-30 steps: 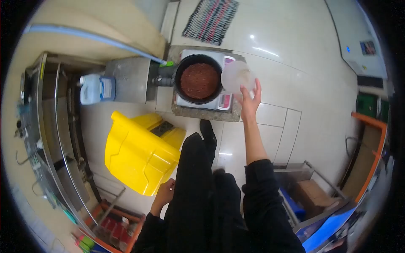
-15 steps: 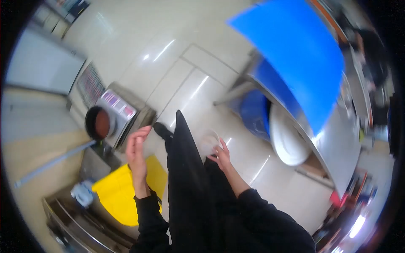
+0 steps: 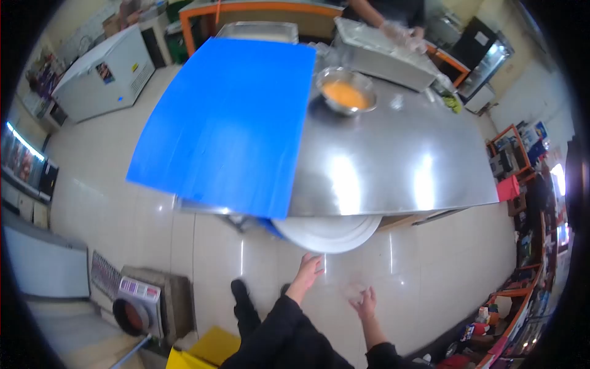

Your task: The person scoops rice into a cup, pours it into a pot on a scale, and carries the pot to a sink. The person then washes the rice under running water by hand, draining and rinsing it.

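My left hand (image 3: 307, 270) is raised in front of the table, fingers loosely curled and apart, with nothing in it. Nearest to it is a large white round lid (image 3: 329, 237) that juts out from under the table edge. Lower and to the right, my right hand (image 3: 365, 301) has thumb and fingers around a clear, see-through container (image 3: 353, 290). The container looks thin and rounded; its exact kind is hard to make out against the pale floor.
A steel table (image 3: 393, 166) carries a large blue sheet (image 3: 227, 123), a metal bowl of orange liquid (image 3: 345, 92) and a long whitish box (image 3: 387, 55). Behind it stands a person with gloved hands (image 3: 402, 37). A yellow container (image 3: 209, 347) and dark pot (image 3: 130, 315) are lower left.
My view has swung right and up to face the table. My left hand has gone from beside the yellow container to near the white lid. My right hand still holds the clear container.
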`<action>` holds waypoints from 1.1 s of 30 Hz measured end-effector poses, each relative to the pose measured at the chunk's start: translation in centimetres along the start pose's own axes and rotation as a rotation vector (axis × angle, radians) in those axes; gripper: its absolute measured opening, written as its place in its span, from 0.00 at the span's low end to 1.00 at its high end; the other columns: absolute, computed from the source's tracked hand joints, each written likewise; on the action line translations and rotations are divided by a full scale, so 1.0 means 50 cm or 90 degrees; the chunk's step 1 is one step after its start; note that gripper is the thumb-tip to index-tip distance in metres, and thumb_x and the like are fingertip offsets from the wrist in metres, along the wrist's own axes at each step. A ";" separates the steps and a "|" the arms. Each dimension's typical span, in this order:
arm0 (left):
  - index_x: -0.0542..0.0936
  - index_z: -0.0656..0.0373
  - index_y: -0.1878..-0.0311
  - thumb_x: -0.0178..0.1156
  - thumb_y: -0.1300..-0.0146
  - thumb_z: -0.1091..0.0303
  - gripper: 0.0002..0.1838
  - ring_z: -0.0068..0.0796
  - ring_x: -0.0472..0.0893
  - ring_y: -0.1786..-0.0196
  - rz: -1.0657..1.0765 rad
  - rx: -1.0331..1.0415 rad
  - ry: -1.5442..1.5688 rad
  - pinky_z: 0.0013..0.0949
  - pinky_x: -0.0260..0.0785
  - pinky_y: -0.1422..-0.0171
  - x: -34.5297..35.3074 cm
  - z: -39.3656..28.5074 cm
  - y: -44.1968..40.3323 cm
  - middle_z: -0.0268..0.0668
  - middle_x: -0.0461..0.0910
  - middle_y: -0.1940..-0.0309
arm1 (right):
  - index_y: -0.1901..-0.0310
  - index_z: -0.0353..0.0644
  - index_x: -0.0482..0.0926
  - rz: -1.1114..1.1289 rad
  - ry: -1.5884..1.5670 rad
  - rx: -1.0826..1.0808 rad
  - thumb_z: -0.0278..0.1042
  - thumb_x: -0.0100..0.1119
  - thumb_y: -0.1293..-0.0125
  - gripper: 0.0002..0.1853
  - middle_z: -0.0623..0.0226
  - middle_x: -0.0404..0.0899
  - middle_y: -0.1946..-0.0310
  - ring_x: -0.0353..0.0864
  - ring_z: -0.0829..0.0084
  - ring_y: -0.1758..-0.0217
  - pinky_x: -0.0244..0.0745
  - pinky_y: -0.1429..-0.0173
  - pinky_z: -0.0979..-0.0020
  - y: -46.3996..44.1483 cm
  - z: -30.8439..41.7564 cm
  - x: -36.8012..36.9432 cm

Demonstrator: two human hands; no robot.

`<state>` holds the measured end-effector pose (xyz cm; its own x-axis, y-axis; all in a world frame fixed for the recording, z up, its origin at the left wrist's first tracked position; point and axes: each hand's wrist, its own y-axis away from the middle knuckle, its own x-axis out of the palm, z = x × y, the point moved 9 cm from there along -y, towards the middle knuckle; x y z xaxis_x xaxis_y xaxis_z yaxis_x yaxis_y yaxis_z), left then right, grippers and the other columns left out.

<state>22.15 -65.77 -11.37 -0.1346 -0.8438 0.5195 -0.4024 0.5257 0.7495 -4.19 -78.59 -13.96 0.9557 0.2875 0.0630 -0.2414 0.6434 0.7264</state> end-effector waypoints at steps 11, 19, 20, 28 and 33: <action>0.51 0.50 0.44 0.58 0.44 0.75 0.31 0.34 0.67 0.47 -0.006 0.078 0.121 0.46 0.70 0.47 0.104 -0.015 -0.003 0.39 0.59 0.49 | 0.37 0.47 0.61 0.223 0.237 0.041 0.37 0.51 0.36 0.25 0.63 0.71 0.53 0.74 0.65 0.52 0.76 0.51 0.53 0.089 -0.036 0.221; 0.54 0.57 0.43 0.52 0.43 0.79 0.26 0.40 0.68 0.42 0.100 0.210 0.032 0.45 0.68 0.42 0.228 -0.073 0.090 0.44 0.62 0.51 | 0.39 0.44 0.61 0.039 0.630 -0.492 0.43 0.53 0.38 0.27 0.57 0.67 0.48 0.67 0.59 0.43 0.63 0.40 0.60 0.107 0.185 0.444; 0.53 0.58 0.43 0.52 0.43 0.78 0.26 0.42 0.69 0.44 0.091 0.238 0.020 0.45 0.68 0.43 0.222 -0.093 0.081 0.46 0.63 0.52 | 0.40 0.43 0.62 0.031 0.665 -0.455 0.42 0.53 0.39 0.26 0.57 0.68 0.47 0.67 0.59 0.43 0.63 0.40 0.60 0.077 0.177 0.432; 0.48 0.63 0.40 0.51 0.44 0.75 0.31 0.53 0.77 0.57 0.110 0.366 -0.112 0.47 0.67 0.50 0.182 -0.148 0.096 0.56 0.71 0.61 | 0.43 0.41 0.66 0.043 0.624 -0.438 0.40 0.53 0.40 0.24 0.56 0.69 0.47 0.68 0.59 0.43 0.64 0.41 0.58 -0.248 0.276 0.570; 0.51 0.67 0.39 0.52 0.42 0.70 0.30 0.48 0.77 0.60 0.037 0.438 -0.325 0.49 0.57 0.58 0.154 -0.186 0.094 0.52 0.75 0.71 | 0.43 0.41 0.66 0.210 0.588 -0.348 0.40 0.53 0.40 0.24 0.56 0.69 0.46 0.68 0.59 0.42 0.65 0.41 0.58 -0.436 0.217 0.772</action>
<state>27.62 -68.78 -0.05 -0.4966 -0.8495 0.1780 -0.8198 0.5264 0.2255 39.78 -89.22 -19.92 0.3944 0.7710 -0.4999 -0.7177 0.5982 0.3564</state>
